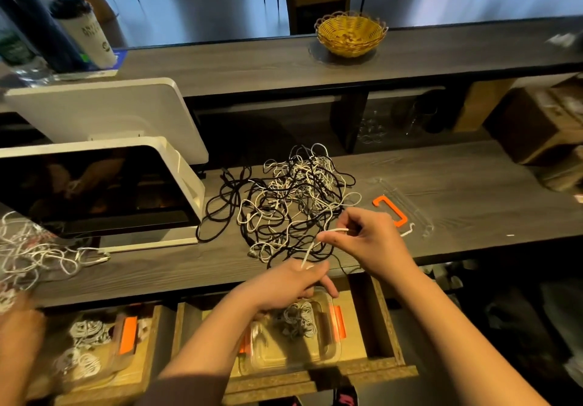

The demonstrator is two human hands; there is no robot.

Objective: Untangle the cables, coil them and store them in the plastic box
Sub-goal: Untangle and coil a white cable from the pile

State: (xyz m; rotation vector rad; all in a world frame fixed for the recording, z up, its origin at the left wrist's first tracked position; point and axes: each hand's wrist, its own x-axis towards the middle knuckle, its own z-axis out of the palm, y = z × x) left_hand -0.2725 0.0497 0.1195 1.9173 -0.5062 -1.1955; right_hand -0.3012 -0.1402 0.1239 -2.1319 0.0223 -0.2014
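A tangled heap of black and white cables (290, 203) lies on the dark wooden counter (457, 191). My right hand (372, 241) pinches a white cable (328, 235) just in front of the heap. The same cable runs down into my left hand (293, 282), which grips its lower part above an open drawer. A clear plastic box (328, 339) with orange clips sits in that drawer and holds coiled white cables. Its clear lid (407, 206) with an orange latch lies on the counter to the right of the heap.
A white point-of-sale screen (94, 191) stands at the left. More white cables (34, 254) lie beside it, near another person's arm (19, 342). A second box (91, 348) with coils sits in the left drawer. A yellow basket (350, 34) rests on the upper shelf.
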